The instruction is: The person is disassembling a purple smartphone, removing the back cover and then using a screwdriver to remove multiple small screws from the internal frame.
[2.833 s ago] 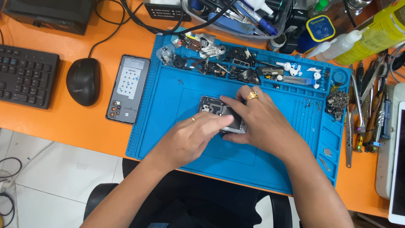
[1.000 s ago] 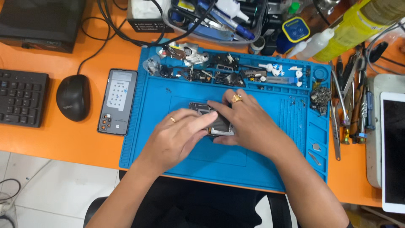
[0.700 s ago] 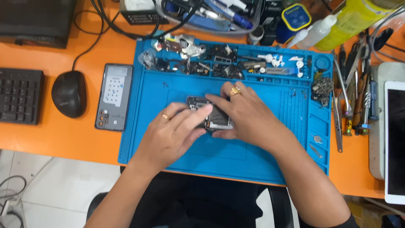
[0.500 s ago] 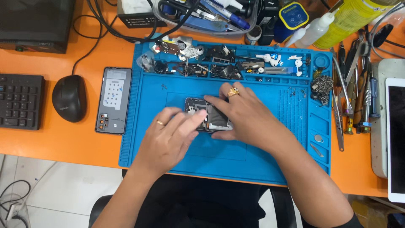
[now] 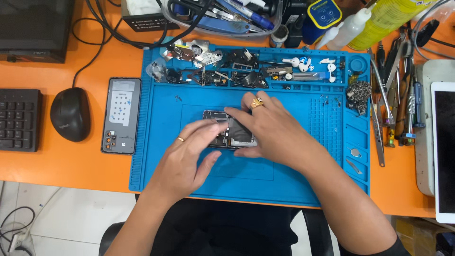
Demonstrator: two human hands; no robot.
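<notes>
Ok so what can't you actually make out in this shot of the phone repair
Head view only:
- Opened phone: both the left hand and right hand cover most of it, so its insides and what the fingertips do are hidden.
- Small parts in the mat trays: too small to identify.
- Tablet: cut off by the right edge.
- Keyboard: cut off by the left edge.
- Bottles: tops cut off by the upper edge.

Bare forearms, 2 gold rings
</notes>
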